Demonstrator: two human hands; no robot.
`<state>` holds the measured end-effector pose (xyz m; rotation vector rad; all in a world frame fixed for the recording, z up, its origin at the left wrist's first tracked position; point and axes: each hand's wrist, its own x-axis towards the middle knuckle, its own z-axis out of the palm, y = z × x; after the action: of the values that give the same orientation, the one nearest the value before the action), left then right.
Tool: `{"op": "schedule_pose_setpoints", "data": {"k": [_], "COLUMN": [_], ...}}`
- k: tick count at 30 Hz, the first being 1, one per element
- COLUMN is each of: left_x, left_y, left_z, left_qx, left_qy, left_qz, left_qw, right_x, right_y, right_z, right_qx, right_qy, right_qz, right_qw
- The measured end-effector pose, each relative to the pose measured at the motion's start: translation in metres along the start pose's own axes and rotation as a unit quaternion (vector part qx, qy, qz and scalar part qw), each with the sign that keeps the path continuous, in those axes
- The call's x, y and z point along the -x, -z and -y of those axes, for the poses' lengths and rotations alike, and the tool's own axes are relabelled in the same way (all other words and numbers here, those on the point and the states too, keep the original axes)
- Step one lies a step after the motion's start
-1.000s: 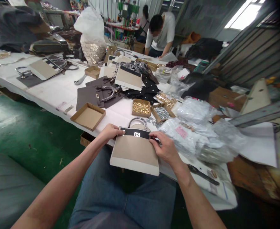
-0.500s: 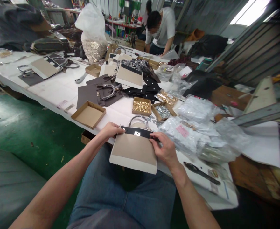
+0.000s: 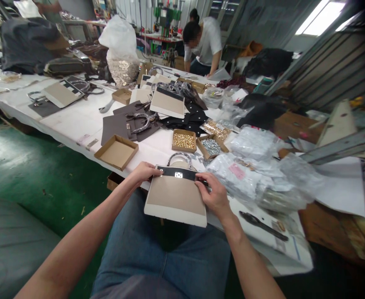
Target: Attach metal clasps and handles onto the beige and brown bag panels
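Observation:
A beige handbag panel (image 3: 174, 195) with a black top strip, a pale lower band and a wrapped handle (image 3: 178, 156) lies tilted over the table's front edge, above my lap. A silvery metal plate sits in the middle of the strip. My left hand (image 3: 145, 172) grips the panel's upper left corner, thumb on top near a small metal piece. At the upper right corner my right hand (image 3: 212, 192) pinches the strip's end between thumb and fingers; whether a small part is also between them is hidden.
Beyond the panel stand a box of gold-coloured studs (image 3: 184, 140), a box of silver studs (image 3: 212, 146) and a shallow cardboard box (image 3: 116, 152). Grey bag pieces (image 3: 117, 126) lie behind. Plastic bags (image 3: 241, 174) and a dark tool (image 3: 263, 225) are at right. A person (image 3: 205, 45) bends over the far end.
The view has shifted slightly. Both hands keep their hold on the panel's upper corners, with hardly any movement. The person at the far end has leaned a little.

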<state>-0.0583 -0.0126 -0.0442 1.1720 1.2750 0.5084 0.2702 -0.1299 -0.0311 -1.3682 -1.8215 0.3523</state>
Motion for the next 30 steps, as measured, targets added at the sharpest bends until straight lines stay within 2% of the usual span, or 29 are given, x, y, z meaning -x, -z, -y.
{"op": "schedule_pose_setpoints", "data": {"k": [6, 22, 26, 30], "left_x": [0.004, 0.005, 0.005, 0.006], "left_y": [0.001, 0.002, 0.002, 0.002], "left_z": [-0.005, -0.003, -0.003, -0.003], "left_qx": [0.017, 0.031, 0.024, 0.023], "left_qy": [0.007, 0.011, 0.006, 0.008], "left_qz": [0.025, 0.022, 0.019, 0.013], "left_qw": [1.000, 0.999, 1.000, 1.000], "right_x": [-0.006, -0.014, -0.018, -0.027], "right_y": [0.004, 0.011, 0.014, 0.021], "right_z": [-0.001, -0.004, -0.009, -0.010], "right_qx": [-0.012, -0.013, -0.031, -0.028], "right_qy": [-0.009, -0.008, -0.045, -0.044], "right_qz": [0.012, 0.044, 0.075, 0.107], "right_qw": [1.000, 0.999, 0.996, 0.993]}}
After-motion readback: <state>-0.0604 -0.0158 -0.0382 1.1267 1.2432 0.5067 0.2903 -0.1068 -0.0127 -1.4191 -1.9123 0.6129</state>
